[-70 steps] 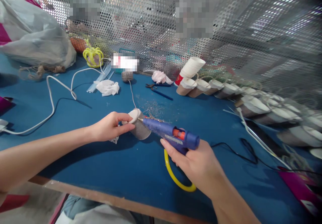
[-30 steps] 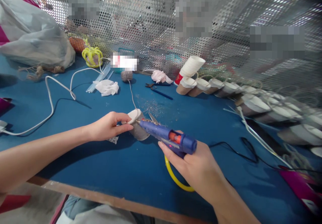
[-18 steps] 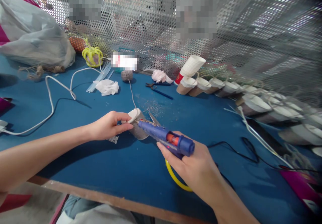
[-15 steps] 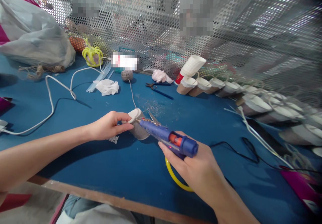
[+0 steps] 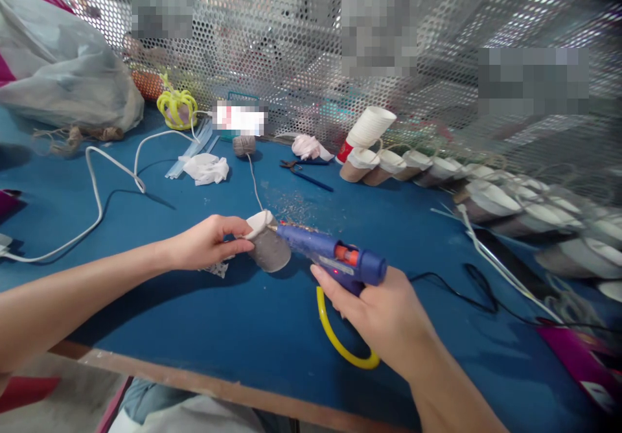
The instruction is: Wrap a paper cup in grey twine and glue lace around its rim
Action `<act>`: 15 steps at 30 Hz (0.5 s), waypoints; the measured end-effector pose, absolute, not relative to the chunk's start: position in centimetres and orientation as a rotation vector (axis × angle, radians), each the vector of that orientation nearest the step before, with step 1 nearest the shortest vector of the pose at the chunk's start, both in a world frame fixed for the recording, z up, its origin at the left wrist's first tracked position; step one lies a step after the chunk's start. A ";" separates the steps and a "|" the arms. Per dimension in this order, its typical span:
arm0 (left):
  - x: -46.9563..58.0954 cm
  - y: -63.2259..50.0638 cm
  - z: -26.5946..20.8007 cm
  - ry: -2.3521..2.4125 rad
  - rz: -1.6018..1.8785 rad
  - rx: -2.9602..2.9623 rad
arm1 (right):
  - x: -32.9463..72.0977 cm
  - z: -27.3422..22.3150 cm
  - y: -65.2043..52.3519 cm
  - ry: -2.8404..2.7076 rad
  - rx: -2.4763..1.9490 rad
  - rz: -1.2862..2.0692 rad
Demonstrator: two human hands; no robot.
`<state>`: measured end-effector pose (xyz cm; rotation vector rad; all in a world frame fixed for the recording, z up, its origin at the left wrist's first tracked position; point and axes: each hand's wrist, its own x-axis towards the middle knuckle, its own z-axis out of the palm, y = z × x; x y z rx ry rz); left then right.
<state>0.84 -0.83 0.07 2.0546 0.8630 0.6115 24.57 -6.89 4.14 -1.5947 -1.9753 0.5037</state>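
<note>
My left hand (image 5: 221, 242) pinches the rim of a small grey cup with a white lining (image 5: 270, 251), which lies tilted above the blue table. In my right hand (image 5: 372, 306) is a blue glue gun (image 5: 323, 248), its nozzle pointing left at the cup's rim. Whether the tip touches the rim I cannot tell. A grey cord (image 5: 255, 183) runs from the cup back to a ball of twine (image 5: 243, 146). Below the glue gun shows a yellow curved handle (image 5: 335, 339), partly hidden by my right hand.
Along the perforated metal screen (image 5: 291, 57) stands a row of wrapped cups (image 5: 383, 166), with stacked white cups (image 5: 372, 126) behind. Pliers (image 5: 308, 175), crumpled tissue (image 5: 207, 168) and a white cable (image 5: 100, 193) lie on the table (image 5: 218, 323). A black cord (image 5: 451, 284) trails at right.
My right hand and the glue gun have shifted slightly right, and the nozzle has drawn back a little along the rim. My left hand still grips the cup.
</note>
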 end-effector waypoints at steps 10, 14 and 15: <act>0.5 -0.5 0.1 0.772 0.604 2.091 | 24.9 4.3 -6.3 -1.929 -1.719 0.533; 0.5 -0.6 0.1 0.765 0.602 2.087 | 24.9 4.4 -6.4 -1.939 -1.683 0.557; 0.5 -0.6 0.1 0.761 0.601 2.084 | 24.9 4.4 -6.4 -1.945 -1.672 0.554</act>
